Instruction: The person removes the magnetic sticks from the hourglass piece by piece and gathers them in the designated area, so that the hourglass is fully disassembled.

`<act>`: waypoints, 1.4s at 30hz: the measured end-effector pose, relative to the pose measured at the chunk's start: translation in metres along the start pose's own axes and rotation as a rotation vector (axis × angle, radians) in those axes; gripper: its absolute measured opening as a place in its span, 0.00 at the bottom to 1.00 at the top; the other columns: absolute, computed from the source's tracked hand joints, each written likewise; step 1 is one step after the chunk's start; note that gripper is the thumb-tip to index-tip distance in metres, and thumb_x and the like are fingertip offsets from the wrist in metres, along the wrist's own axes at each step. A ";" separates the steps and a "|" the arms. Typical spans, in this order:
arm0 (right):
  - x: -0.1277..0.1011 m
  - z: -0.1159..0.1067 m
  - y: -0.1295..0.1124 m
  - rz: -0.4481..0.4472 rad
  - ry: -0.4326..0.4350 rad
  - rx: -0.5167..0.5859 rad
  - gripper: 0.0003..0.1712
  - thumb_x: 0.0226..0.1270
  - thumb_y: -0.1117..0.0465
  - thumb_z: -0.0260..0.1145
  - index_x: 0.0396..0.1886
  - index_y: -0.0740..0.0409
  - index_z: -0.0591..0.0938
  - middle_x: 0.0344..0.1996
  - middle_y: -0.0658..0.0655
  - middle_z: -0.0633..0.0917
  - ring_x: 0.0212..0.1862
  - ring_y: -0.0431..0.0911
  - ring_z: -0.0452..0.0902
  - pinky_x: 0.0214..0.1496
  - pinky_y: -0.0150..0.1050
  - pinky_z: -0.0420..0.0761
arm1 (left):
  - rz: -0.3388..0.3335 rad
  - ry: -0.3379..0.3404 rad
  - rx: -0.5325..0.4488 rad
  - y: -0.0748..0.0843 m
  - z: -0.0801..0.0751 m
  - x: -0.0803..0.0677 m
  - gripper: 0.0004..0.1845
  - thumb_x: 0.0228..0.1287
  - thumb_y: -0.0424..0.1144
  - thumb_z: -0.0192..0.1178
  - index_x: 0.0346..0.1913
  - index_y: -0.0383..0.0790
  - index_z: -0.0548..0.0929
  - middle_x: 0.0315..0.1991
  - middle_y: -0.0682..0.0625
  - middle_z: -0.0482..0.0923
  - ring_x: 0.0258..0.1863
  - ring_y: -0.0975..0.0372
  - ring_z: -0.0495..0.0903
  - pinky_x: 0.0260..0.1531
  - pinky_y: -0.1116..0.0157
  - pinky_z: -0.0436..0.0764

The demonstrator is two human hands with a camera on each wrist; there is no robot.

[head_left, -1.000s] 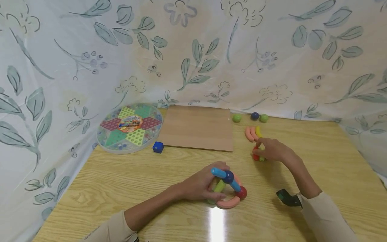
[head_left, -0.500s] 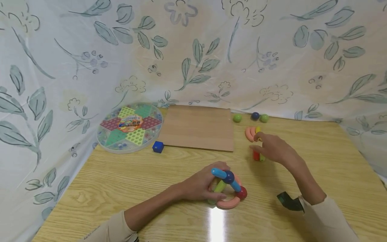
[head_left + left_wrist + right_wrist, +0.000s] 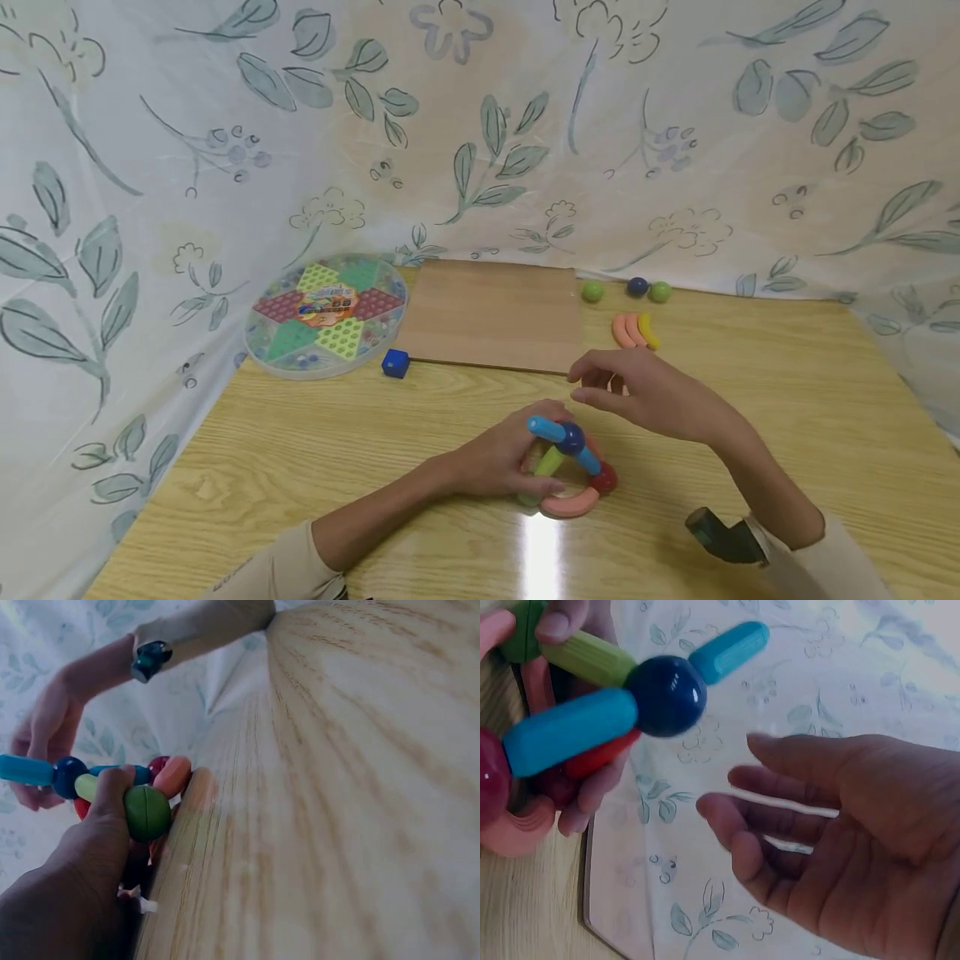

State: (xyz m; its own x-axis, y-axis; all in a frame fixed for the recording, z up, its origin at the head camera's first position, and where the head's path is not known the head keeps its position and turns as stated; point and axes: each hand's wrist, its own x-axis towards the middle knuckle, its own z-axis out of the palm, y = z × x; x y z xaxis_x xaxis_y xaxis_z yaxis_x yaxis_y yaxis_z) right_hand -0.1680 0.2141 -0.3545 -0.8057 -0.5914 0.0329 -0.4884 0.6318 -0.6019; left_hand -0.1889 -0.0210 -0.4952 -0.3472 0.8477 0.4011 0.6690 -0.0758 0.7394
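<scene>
My left hand [image 3: 534, 467] grips a small structure of coloured rods and balls on the wooden table [image 3: 300, 467]. Two blue rods [image 3: 546, 429] meet at a dark blue ball [image 3: 570, 437]. A green rod [image 3: 547, 461], a red ball [image 3: 602, 477] and a pink curved piece [image 3: 570, 502] lie below them. In the left wrist view my thumb presses beside a green ball [image 3: 147, 812]. My right hand [image 3: 594, 388] hovers just right of the structure with relaxed fingers. The right wrist view shows that hand [image 3: 832, 847] empty, close to the dark blue ball [image 3: 665, 695].
Two pink curved pieces and a yellow one [image 3: 633, 331] lie behind my right hand. Three balls [image 3: 637, 287] sit by the curtain. A thin wooden board [image 3: 491, 315], a blue cube [image 3: 394, 363] and a round game box [image 3: 326, 317] lie at the back left. Floral curtains enclose the table.
My right hand has left the short red and green rods at the right and moved left toward the structure, empty. My left hand and the structure have stayed in place.
</scene>
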 end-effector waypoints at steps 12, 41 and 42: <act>-0.005 0.019 -0.018 -0.100 -0.225 -0.020 0.19 0.82 0.42 0.56 0.65 0.36 0.78 0.56 0.37 0.80 0.57 0.37 0.75 0.59 0.38 0.81 | -0.054 -0.011 -0.092 0.016 -0.005 0.001 0.35 0.69 0.34 0.68 0.73 0.48 0.63 0.63 0.55 0.78 0.69 0.68 0.73 0.74 0.64 0.73; -0.004 0.023 -0.020 -0.228 -0.185 -0.176 0.10 0.82 0.51 0.60 0.57 0.40 0.80 0.44 0.38 0.79 0.41 0.31 0.72 0.46 0.28 0.76 | -0.078 -0.001 0.038 0.000 0.000 -0.006 0.35 0.68 0.41 0.70 0.71 0.53 0.62 0.65 0.59 0.69 0.66 0.68 0.71 0.69 0.67 0.74; -0.004 0.023 -0.019 -0.231 -0.184 -0.176 0.09 0.82 0.51 0.60 0.56 0.40 0.80 0.44 0.38 0.79 0.41 0.31 0.71 0.45 0.28 0.76 | -0.075 -0.003 0.035 0.000 0.000 -0.005 0.35 0.68 0.41 0.70 0.71 0.53 0.63 0.65 0.59 0.70 0.66 0.68 0.71 0.69 0.67 0.74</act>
State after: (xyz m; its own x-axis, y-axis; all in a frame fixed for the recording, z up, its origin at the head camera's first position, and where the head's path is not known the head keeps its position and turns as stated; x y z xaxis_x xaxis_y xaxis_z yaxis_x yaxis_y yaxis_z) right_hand -0.1475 0.1926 -0.3614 -0.6007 -0.7994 -0.0022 -0.7143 0.5380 -0.4476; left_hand -0.1871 -0.0254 -0.4972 -0.3949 0.8519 0.3438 0.6641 0.0061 0.7477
